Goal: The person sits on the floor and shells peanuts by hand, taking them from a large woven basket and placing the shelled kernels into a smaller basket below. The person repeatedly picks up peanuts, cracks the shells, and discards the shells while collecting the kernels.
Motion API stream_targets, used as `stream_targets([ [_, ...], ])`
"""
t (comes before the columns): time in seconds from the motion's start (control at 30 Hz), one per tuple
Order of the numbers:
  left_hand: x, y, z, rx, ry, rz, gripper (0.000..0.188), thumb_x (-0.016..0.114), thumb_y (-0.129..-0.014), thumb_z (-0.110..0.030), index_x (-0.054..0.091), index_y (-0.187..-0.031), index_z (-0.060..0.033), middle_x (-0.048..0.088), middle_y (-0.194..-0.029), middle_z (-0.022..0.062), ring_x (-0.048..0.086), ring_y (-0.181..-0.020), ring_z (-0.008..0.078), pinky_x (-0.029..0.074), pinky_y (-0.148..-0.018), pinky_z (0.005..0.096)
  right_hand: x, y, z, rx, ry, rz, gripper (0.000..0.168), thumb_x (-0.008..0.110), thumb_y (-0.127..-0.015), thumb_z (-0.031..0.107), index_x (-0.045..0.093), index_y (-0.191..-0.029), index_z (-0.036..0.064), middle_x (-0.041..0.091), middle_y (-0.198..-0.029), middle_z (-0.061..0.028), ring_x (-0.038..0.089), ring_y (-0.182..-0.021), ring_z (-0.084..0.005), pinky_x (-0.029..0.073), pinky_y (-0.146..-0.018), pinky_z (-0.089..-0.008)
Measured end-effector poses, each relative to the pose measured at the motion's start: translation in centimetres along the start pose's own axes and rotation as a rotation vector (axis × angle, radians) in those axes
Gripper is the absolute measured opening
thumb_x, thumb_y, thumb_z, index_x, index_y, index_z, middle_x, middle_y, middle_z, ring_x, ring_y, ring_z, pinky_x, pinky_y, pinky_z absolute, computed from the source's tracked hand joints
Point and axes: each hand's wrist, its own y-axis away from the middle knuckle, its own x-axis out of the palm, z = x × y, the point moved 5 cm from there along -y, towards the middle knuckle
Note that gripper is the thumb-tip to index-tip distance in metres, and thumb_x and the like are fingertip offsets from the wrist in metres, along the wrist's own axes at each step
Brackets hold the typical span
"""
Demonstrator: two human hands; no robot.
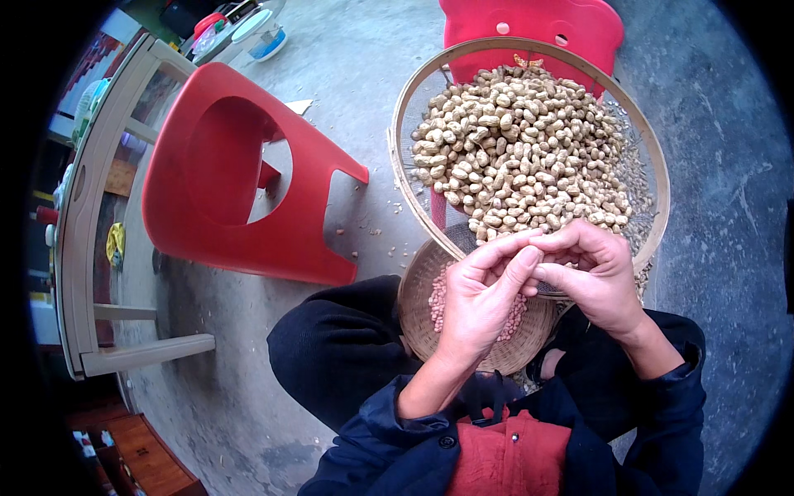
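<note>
My left hand (481, 291) and my right hand (589, 273) meet at their fingertips above the near rim of a round mesh sieve. Pinched between them is a small tan piece, apparently a peanut, mostly covered by the fingers. Unshelled peanuts (527, 149) are heaped in the sieve (661, 186), which has a wooden rim. Below my hands, partly under the sieve, sits a woven bamboo basket (415, 322) between my legs. Pink shelled peanut kernels (438, 304) lie in it, partly hidden by my left hand.
The sieve rests over a pink-red plastic chair (533, 25). At left stands a red plastic stool (298, 204), beside a pale table frame (93, 204). Shell bits are scattered on the concrete floor (347, 80). A lidded plastic tub (257, 34) is farther back; a wooden cabinet (146, 456) stands lower left.
</note>
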Motion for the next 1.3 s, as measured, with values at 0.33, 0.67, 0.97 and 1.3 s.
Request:
stream_targets([
  [0.33,-0.4,0.0,0.5,0.030,0.061,-0.065,0.026,0.056,-0.095,-0.016,0.063,-0.116,-0.0015,0.065,-0.087,0.0008,0.056,-0.069,0.0024,0.048,-0.063,0.0157,0.1,0.1,-1.1,0.094,-0.271,-0.020,0.020,0.061,-0.084,-0.008,0.059,-0.104,-0.005,0.066,-0.097,-0.0131,0.067,-0.085,-0.0164,0.056,-0.078,-0.0269],
  [0.67,-0.8,-0.2,0.8,-0.066,0.479,-0.082,0.027,0.051,-0.098,-0.020,0.056,-0.114,-0.0001,0.063,-0.106,0.0083,0.061,-0.090,0.0102,0.051,-0.081,0.0234,0.2,0.0,-0.3,-0.067,-0.172,-0.023,0.026,0.064,-0.082,-0.007,0.061,-0.108,-0.003,0.065,-0.108,-0.0131,0.064,-0.098,-0.0177,0.052,-0.086,-0.0281],
  [0.97,-1.0,0.2,1.1,-0.123,0.591,-0.027,0.024,0.048,-0.099,-0.022,0.057,-0.110,-0.0020,0.060,-0.100,0.0040,0.057,-0.089,0.0097,0.050,-0.083,0.0264,0.8,-0.4,3.0,-0.438,0.644,-0.046,0.029,0.072,-0.073,0.002,0.068,-0.101,0.004,0.069,-0.088,-0.0089,0.064,-0.072,-0.0206,0.049,-0.066,-0.0296],
  [1.3,-0.8,0.5,0.4,-0.090,0.228,-0.193,0.019,0.062,-0.091,-0.013,0.066,-0.106,-0.0018,0.062,-0.082,-0.0038,0.051,-0.064,-0.0004,0.040,-0.056,0.0132,0.7,0.1,0.7,-0.213,0.199,-0.051,0.024,0.069,-0.078,-0.004,0.063,-0.101,0.000,0.063,-0.102,-0.0118,0.063,-0.074,-0.0094,0.052,-0.064,-0.0215],
])
